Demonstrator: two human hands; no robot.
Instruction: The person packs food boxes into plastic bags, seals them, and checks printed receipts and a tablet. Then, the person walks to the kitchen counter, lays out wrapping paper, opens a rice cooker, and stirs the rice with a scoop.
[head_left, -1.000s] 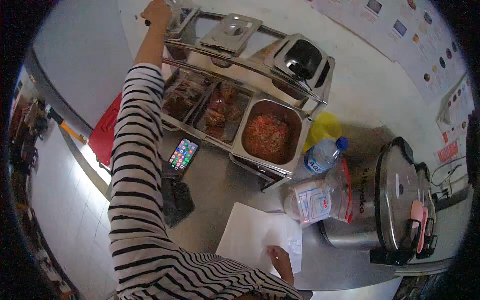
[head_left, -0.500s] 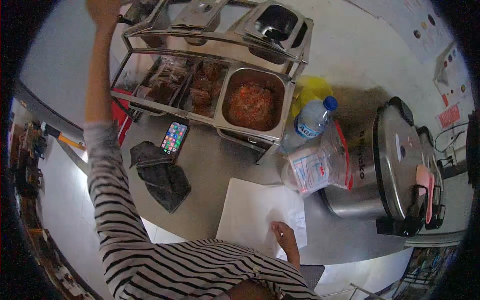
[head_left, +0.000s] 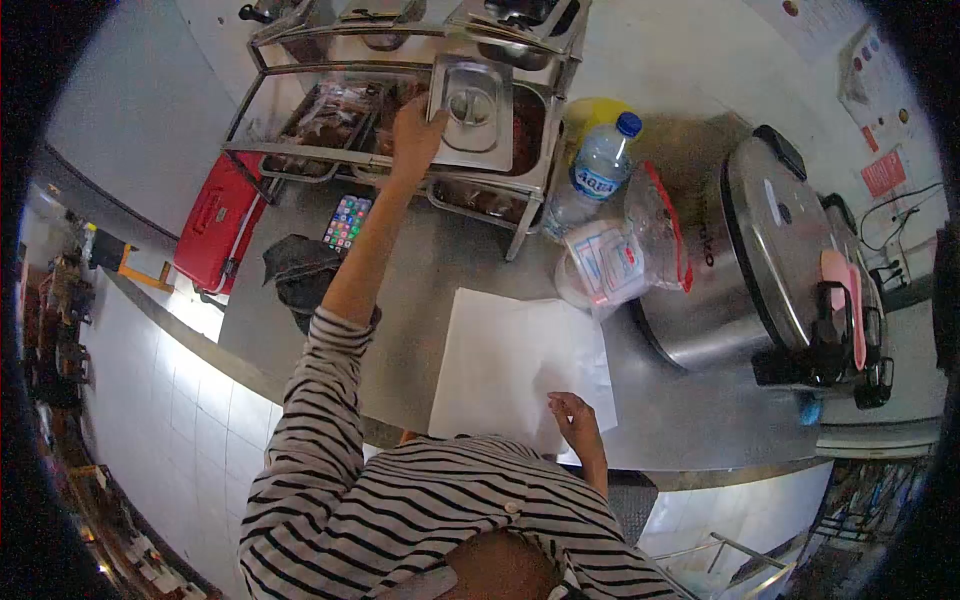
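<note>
My left hand (head_left: 418,135) is closed on the left edge of a metal pan lid (head_left: 490,138) with a recessed handle. Most of the right-hand food pan (head_left: 543,150) lies beneath this lid, with a strip of reddish food showing at its right side. Whether the lid rests fully on the rim, I cannot tell. Low over the right part of a white paper sheet (head_left: 500,350), my right hand (head_left: 578,422) hangs with loosely bent fingers and nothing in them.
Packed pans (head_left: 330,120) fill the rack's left side. A phone (head_left: 348,222) and dark cloth (head_left: 298,268) lie below it. To the right stand a water bottle (head_left: 600,165), a plastic bag of white packets (head_left: 610,260) and a large steel cooker (head_left: 700,290). A red case (head_left: 215,225) is at left.
My left hand has come from the upper left to the rack's right pan, bringing the lid over the food. My right hand stays near the paper.
</note>
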